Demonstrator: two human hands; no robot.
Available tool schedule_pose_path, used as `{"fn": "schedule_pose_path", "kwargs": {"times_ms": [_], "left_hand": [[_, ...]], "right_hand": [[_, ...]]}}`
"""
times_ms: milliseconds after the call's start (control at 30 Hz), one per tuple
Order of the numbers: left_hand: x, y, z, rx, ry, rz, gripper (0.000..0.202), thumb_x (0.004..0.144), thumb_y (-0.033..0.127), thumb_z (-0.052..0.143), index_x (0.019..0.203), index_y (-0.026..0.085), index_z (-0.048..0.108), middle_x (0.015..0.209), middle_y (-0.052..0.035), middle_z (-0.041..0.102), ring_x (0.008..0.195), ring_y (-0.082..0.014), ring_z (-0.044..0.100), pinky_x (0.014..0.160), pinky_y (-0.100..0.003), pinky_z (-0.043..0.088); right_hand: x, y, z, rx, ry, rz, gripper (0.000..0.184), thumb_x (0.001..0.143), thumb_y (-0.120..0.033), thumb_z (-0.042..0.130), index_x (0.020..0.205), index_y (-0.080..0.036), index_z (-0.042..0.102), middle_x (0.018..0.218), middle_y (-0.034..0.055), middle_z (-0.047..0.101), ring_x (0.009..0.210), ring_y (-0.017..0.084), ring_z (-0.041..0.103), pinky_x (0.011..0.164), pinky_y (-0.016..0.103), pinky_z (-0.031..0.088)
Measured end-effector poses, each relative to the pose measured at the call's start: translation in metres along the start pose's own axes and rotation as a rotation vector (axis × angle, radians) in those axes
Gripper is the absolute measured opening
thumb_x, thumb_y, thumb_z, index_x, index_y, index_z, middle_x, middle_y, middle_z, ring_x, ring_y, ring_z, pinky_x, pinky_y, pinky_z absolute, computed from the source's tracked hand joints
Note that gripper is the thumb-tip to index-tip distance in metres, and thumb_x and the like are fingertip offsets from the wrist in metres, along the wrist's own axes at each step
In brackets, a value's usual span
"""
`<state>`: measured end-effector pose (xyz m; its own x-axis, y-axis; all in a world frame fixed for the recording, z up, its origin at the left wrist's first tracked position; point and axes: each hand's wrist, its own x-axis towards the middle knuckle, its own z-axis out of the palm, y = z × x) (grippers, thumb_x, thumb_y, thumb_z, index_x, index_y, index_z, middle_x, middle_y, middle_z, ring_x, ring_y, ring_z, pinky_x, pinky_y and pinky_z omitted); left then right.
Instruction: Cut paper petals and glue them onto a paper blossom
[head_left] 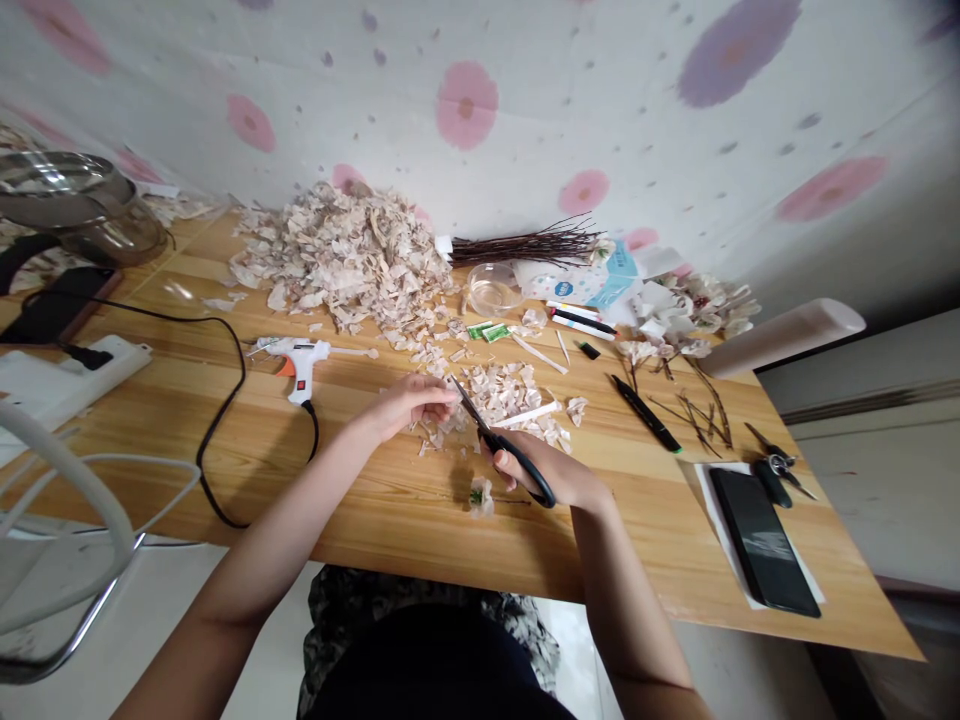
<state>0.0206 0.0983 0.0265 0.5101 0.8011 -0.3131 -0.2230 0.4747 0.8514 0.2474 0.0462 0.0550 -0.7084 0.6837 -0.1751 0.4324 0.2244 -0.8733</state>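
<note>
My right hand (551,472) is closed around the black handles of a pair of scissors (491,436), whose blades point up and left toward my left hand. My left hand (409,402) rests on the wooden table (360,500) with its fingers curled into a small heap of pale petal scraps (504,395); what it pinches is too small to name. A small white flower piece with green (480,495) lies just below the scissors near the table's front edge.
A large heap of pale scraps (345,255) lies at the back. A white glue gun (300,358) with a black cord, a clear bowl (493,290), dark twigs (525,245), pens (645,412), a black phone (761,540), small pliers (776,465) and a power strip (67,375) lie around.
</note>
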Motion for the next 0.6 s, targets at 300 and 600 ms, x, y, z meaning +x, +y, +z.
{"fn": "schedule_pose_path", "kwargs": {"times_ms": [300, 600], "left_hand": [[-0.0006, -0.0015, -0.0016, 0.058, -0.049, -0.059, 0.026, 0.056, 0.032, 0.085, 0.062, 0.013, 0.069, 0.059, -0.0001, 0.067, 0.053, -0.0077, 0.058, 0.053, -0.017, 0.048], [-0.0004, 0.0008, -0.0037, 0.068, -0.075, -0.118, 0.027, 0.057, 0.032, 0.086, 0.061, 0.013, 0.068, 0.058, -0.0011, 0.067, 0.052, -0.0085, 0.059, 0.053, -0.019, 0.049]], "right_hand": [[-0.0015, 0.0011, -0.003, 0.037, -0.035, 0.0, 0.061, 0.087, -0.078, 0.028, 0.078, -0.02, 0.044, 0.066, -0.0013, 0.045, 0.054, 0.014, 0.048, 0.052, 0.027, 0.04], [-0.0023, 0.0018, -0.0092, 0.027, -0.035, 0.033, 0.062, 0.084, -0.079, 0.035, 0.07, -0.02, 0.045, 0.057, -0.0023, 0.044, 0.051, 0.014, 0.043, 0.049, 0.026, 0.033]]}}
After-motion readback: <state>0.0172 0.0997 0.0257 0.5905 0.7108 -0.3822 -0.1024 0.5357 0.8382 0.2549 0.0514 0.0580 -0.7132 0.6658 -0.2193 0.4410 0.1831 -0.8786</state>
